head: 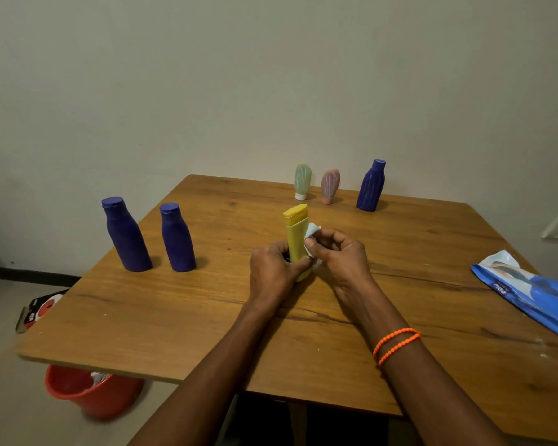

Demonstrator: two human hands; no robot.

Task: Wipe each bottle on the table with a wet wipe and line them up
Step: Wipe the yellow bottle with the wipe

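Wiping is under way at the surface's centre: left hand curls round the yellow bottle's base, holding it upright, while right hand pinches a wet wipe against its side. Next, probably, standing it beside the purple bottles at nine o'clock.

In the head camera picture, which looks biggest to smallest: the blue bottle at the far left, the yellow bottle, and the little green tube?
1. Far-left blue bottle, biggest.
2. Yellow bottle; the hands hide its lower part.
3. Green tube, smallest.

The tube stands farthest from the camera, so its real size is unsure.
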